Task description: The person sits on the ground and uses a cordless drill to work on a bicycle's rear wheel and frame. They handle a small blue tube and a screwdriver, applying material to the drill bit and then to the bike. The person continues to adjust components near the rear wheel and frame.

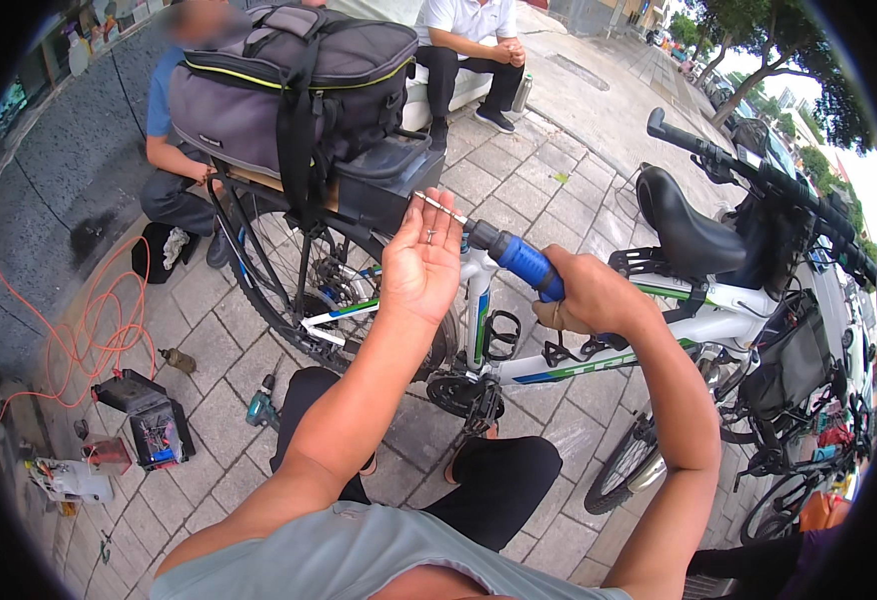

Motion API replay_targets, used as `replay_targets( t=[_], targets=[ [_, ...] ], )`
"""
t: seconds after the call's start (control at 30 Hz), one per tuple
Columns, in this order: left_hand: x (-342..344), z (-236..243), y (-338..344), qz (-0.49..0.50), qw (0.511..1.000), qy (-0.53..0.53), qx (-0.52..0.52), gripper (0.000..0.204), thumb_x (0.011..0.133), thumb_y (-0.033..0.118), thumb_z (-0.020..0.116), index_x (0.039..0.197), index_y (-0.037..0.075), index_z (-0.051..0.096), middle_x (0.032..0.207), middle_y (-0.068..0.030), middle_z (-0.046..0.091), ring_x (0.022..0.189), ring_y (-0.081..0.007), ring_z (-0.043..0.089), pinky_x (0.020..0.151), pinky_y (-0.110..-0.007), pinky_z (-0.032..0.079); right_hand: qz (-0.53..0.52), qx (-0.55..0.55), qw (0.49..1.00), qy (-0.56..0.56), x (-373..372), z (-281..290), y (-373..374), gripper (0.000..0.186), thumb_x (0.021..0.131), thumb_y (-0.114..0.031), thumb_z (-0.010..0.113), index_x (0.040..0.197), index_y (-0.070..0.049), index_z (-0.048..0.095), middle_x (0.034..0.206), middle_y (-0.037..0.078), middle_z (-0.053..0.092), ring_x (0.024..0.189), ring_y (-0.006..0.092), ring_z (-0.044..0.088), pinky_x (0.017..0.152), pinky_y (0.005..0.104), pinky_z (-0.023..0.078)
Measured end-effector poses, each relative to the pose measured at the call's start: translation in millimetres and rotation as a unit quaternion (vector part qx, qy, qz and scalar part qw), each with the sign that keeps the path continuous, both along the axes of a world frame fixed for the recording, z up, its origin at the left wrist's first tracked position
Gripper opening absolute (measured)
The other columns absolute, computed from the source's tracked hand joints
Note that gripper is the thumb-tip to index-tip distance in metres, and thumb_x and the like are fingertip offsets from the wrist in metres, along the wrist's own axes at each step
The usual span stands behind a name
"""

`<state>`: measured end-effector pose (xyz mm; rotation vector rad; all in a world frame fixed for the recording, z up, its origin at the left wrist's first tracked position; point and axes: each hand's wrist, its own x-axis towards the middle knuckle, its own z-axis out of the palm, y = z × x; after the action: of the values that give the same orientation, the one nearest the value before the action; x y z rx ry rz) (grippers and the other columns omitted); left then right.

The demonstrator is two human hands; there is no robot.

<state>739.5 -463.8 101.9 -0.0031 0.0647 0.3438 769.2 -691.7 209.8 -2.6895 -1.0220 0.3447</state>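
My right hand (589, 290) is wrapped round the blue handle of a screwdriver-like tool (527, 267), which has a black collar. Its thin metal shaft points up and left, crossing the fingers of my left hand (424, 255). That hand is palm up with its fingers stretched out flat. A small shiny metal piece (431, 236) shows at the base of the fingers, too small to name. Just beyond my hands stands a white, green and blue bicycle (559, 366). Its rear rack carries a black box (387, 190) and a large grey-black bag (234, 120).
An orange hose (89, 318) lies coiled at left. Near it are an open black toolbox (159, 430) and a teal cordless drill (263, 403) on the paving. One person (174, 130) crouches behind the bag; another (471, 45) sits beyond. More bicycles (789, 500) stand at right.
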Motion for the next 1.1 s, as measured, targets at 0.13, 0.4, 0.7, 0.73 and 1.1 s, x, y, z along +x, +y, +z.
replay_targets(
  t=[0.13,0.4,0.7,0.73,1.1],
  targets=[
    [1,-4,2,-0.006,1.0,-0.016,0.017,0.023,0.107,0.014,0.058,0.127,0.003,0.06,0.128,-0.0099,0.067,0.13,-0.0286,0.062,0.117,-0.048,0.048,-0.033,0.012,0.999,0.022,-5,6,0,0.051,0.081,-0.031,0.085,0.114,-0.001,0.059,0.082,0.026,0.068,0.078,0.0451,0.069,0.073,0.0478,0.054],
    [-1,-2,5,-0.007,0.998,-0.003,0.059,0.02,0.104,0.011,0.064,0.122,0.003,0.063,0.126,-0.0102,0.07,0.126,-0.0272,0.065,0.116,-0.047,0.051,-0.004,0.002,1.0,0.029,-5,6,-6,0.055,0.079,-0.033,0.087,0.115,-0.002,0.06,0.085,0.025,0.069,0.081,0.044,0.069,0.075,0.0471,0.054],
    [2,-6,5,-0.008,0.999,0.02,0.05,0.02,0.104,0.012,0.064,0.122,0.003,0.062,0.125,-0.0097,0.069,0.127,-0.0268,0.064,0.117,-0.047,0.05,-0.01,-0.036,0.999,0.025,-2,14,-1,0.055,0.078,-0.033,0.086,0.116,-0.003,0.061,0.088,0.026,0.07,0.087,0.0451,0.07,0.077,0.0489,0.054],
    [1,-5,4,-0.005,0.998,0.019,0.051,0.02,0.104,0.012,0.064,0.122,0.003,0.062,0.125,-0.0096,0.069,0.127,-0.0267,0.064,0.117,-0.047,0.05,-0.009,-0.033,0.999,0.028,-2,14,-1,0.055,0.078,-0.033,0.086,0.116,-0.003,0.061,0.089,0.026,0.07,0.087,0.0452,0.07,0.078,0.049,0.055],
    [1,-7,6,-0.01,1.0,-0.004,0.028,0.016,0.105,0.01,0.063,0.119,0.002,0.063,0.123,-0.0106,0.07,0.125,-0.0281,0.065,0.117,-0.049,0.05,-0.017,-0.051,0.998,0.04,0,23,6,0.055,0.078,-0.033,0.086,0.117,-0.003,0.062,0.086,0.023,0.07,0.081,0.0403,0.07,0.074,0.0469,0.055]
  ],
)
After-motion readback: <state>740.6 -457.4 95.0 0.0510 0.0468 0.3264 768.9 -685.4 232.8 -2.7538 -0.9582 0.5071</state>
